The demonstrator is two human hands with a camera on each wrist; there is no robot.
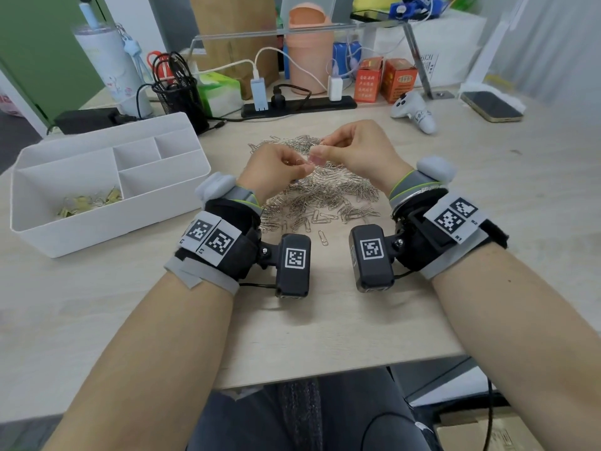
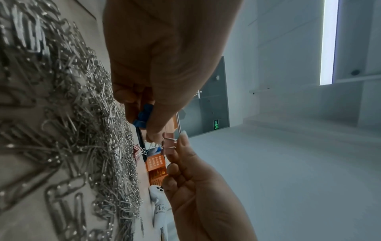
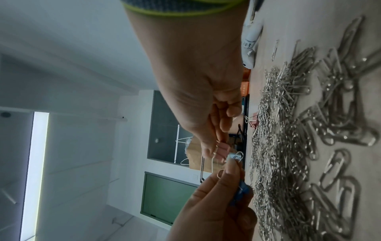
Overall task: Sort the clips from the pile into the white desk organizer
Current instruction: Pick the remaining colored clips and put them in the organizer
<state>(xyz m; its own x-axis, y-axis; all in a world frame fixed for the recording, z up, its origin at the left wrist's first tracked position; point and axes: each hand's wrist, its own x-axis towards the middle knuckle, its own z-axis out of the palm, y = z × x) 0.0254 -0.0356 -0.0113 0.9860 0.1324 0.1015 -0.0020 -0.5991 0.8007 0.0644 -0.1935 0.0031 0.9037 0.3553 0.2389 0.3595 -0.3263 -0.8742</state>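
- Both hands are raised together above the pile of silver paper clips (image 1: pixel 320 190) spread across the wooden desk (image 1: pixel 325 320).
- The right hand (image 1: pixel 357 148) pinches a pink binder clip (image 2: pixel 168 143) between thumb and fingertips; its wire handles point toward the left hand.
- The left hand (image 1: pixel 276 169) pinches a thin wire loop right beside that pink clip, thumb pressed to forefinger, while its curled lower fingers grip a blue binder clip (image 2: pixel 144 116) against the palm.
- The two grips meet almost fingertip to fingertip, held clear of the pile.
- A second pink binder clip (image 3: pixel 253 121) lies at the pile's far edge.
- The white desk organizer (image 1: pixel 107 203) stands to the left of the pile, well apart from the hands; gold binder clips (image 1: pixel 87 203) sit in its near-left compartment.
- A white controller (image 1: pixel 413 112), a power strip (image 1: pixel 299 105) and a phone (image 1: pixel 491 106) lie farther back on the desk.
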